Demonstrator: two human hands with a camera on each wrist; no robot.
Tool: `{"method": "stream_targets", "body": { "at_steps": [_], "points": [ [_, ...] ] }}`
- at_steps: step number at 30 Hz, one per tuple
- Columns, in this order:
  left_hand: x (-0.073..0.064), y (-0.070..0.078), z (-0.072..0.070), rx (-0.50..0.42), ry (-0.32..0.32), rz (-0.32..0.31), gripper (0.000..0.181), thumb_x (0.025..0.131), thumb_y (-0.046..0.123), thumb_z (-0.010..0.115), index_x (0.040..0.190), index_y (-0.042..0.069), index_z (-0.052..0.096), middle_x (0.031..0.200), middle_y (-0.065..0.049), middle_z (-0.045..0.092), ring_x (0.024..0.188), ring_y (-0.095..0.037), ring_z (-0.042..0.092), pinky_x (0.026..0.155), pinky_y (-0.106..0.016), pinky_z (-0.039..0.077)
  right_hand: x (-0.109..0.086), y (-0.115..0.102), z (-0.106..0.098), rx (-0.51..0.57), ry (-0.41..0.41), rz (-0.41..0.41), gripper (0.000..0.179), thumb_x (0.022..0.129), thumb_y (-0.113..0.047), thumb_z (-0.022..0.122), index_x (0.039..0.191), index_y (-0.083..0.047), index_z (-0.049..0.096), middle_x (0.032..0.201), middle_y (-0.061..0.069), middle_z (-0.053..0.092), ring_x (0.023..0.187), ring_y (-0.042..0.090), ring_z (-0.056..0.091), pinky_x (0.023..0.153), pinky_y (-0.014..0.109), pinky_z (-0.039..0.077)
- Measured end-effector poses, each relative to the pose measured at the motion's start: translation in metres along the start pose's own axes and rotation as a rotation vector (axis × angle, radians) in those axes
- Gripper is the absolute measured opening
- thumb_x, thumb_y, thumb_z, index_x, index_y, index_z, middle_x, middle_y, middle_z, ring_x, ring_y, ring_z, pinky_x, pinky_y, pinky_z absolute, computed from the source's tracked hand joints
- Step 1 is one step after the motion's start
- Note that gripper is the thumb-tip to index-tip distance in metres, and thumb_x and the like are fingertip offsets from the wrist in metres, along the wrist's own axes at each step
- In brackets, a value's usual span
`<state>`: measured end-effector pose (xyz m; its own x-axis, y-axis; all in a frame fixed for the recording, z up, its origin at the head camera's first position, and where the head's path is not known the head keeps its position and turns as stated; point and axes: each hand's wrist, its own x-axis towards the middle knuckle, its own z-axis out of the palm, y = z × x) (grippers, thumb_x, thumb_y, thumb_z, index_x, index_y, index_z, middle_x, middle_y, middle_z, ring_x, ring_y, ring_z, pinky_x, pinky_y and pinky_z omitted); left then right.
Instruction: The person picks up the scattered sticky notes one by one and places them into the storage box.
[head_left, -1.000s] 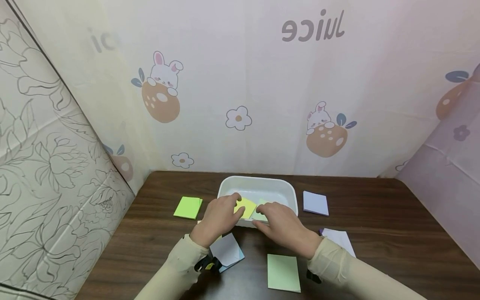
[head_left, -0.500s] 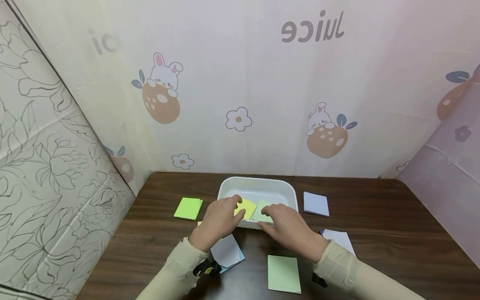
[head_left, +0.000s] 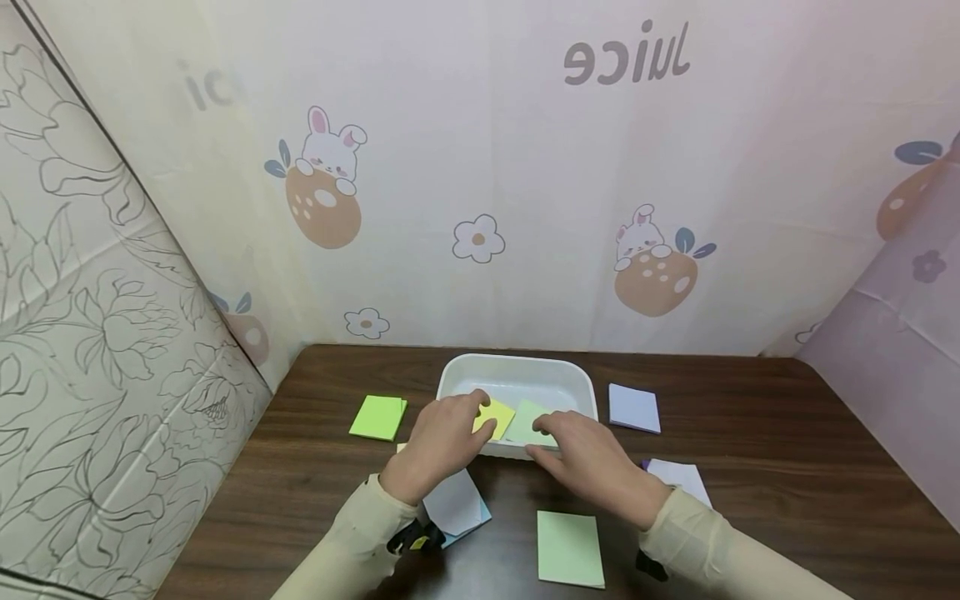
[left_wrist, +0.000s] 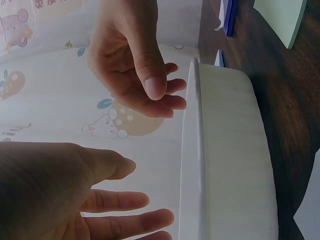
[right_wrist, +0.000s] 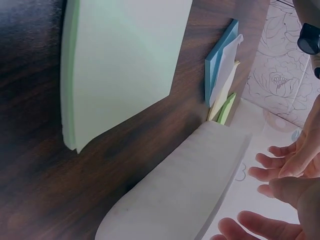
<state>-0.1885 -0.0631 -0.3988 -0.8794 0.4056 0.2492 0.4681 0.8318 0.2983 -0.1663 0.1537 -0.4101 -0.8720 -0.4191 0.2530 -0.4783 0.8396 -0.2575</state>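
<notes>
"Backdrop: one pale printed curtain (head_left: 480, 150), upper frame. Surface: one dark wood-grain bench (head_left: 750, 417), lower frame. Next?"

"One white tray (head_left: 540, 383), centre of frame, containing one yellow paper square (head_left: 497, 421) and one pale green paper square (head_left: 527, 419), both toward its near side."

"Hands?"

"Two. Left hand (head_left: 447, 437), left of centre: fingers loosely spread, nothing in its hold. Right hand (head_left: 596, 458), right of centre: fingers slightly bent, parted from the thumb, likewise unladen. Both hang about the tray's near side; contact with the rim cannot be told."

"Reason for the placing?"

"By judgement, the tray sits mid-bench so both hands reach it equally, with pads around it. Lime-green pad (head_left: 378, 417), left; lavender pad (head_left: 634, 408), right; purple-edged white pad (head_left: 681, 477), lower right, partly behind the right sleeve (head_left: 705, 537); pale green pad (head_left: 570, 550), lower centre; white sheet (head_left: 453, 502) over a blue pad (head_left: 476, 527), below the left hand."

"Edges and room?"

"Strips of wood part the tray from its side neighbours. Tightest passage, as judged: left hand above the white sheet, whose corners a cuff could catch. Widest sideways run: right of frame."
</notes>
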Motion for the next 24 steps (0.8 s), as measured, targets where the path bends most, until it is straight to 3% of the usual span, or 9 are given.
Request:
{"method": "stream_targets", "body": {
  "at_steps": [6, 15, 24],
  "points": [
    [-0.001, 0.005, 0.002, 0.008, -0.001, 0.015, 0.026, 0.096, 0.028, 0.068, 0.113, 0.009, 0.070, 0.088, -0.004, 0.076, 0.069, -0.012, 0.063, 0.058, -0.025, 0.044, -0.003, 0.002, -0.003, -0.006, 0.025, 0.004, 0.026, 0.089, -0.029, 0.077, 0.106, -0.010, 0.074, 0.104, 0.002, 0.076, 0.093, 0.017, 0.071, 0.077, 0.037, 0.057],
    [-0.002, 0.011, 0.006, -0.008, -0.002, 0.036, 0.025, 0.096, 0.028, 0.067, 0.112, 0.009, 0.070, 0.092, -0.004, 0.077, 0.077, -0.015, 0.070, 0.062, -0.027, 0.050, -0.005, 0.006, -0.006, -0.024, 0.035, 0.018, 0.026, 0.089, -0.029, 0.077, 0.107, -0.010, 0.074, 0.105, 0.003, 0.076, 0.095, 0.019, 0.072, 0.077, 0.038, 0.058],
    [-0.001, 0.017, 0.009, -0.004, -0.012, 0.055, 0.026, 0.097, 0.029, 0.067, 0.113, 0.009, 0.071, 0.086, -0.004, 0.076, 0.069, -0.014, 0.067, 0.057, -0.024, 0.046, -0.006, 0.014, -0.010, -0.034, 0.046, 0.031, 0.029, 0.089, -0.029, 0.077, 0.108, -0.008, 0.074, 0.107, 0.004, 0.076, 0.098, 0.022, 0.072, 0.081, 0.043, 0.058]
  ]
}}
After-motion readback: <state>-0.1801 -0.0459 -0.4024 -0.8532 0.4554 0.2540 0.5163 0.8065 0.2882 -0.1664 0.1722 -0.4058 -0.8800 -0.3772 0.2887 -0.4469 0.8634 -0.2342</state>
